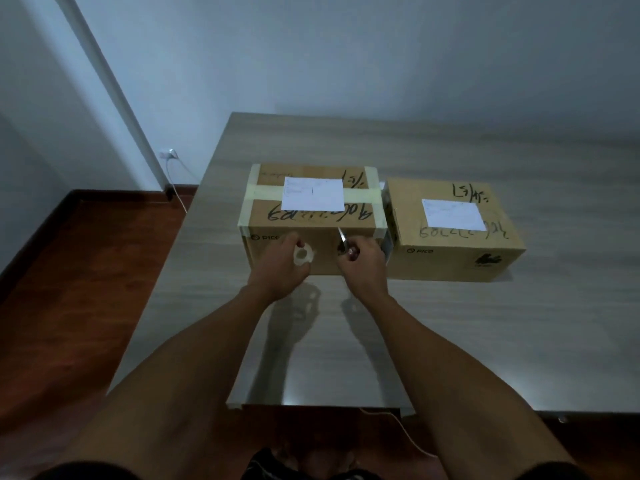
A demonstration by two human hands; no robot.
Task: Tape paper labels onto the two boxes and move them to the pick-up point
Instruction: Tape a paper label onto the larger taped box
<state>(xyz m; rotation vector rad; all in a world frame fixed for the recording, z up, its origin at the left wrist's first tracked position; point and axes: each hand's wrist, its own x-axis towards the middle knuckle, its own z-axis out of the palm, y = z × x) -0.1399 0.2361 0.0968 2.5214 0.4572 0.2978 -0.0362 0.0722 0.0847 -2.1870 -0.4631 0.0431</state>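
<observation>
**Both hands busy at the front of the left box**

Nearest the camera, two bare forearms reach forward over the grey table [450, 341]; their shadows fall on the tabletop just short of the boxes.

The left hand [280, 268] is closed around a tape roll [303, 255], whose pale ring shows between thumb and fingers; the right hand [363, 265] grips scissors [344, 242] by the handles, the blades pointing up and slightly left, with the tip at the top front edge of the left box; whether the blades are parted I cannot tell; whether a strip of tape runs between roll and scissors is also unclear.

Both hands hover in front of the near face of the left box [270, 247], which stands on the table; its top carries a white label [313, 193], lying across a band of pale tape [360, 194] that runs along the lid seam and down the sides; black handwriting shows on the cardboard near the label.

Just beside it, to the right, stands the right box [457, 261], touching or nearly so; its own label [453, 214] lies flat on top, with handwriting around it.

Beyond the table, a plain wall [381, 57]; on the left, a socket [169, 154] with a white cable [178, 195] trailing down to the red-brown floor [69, 271].
</observation>
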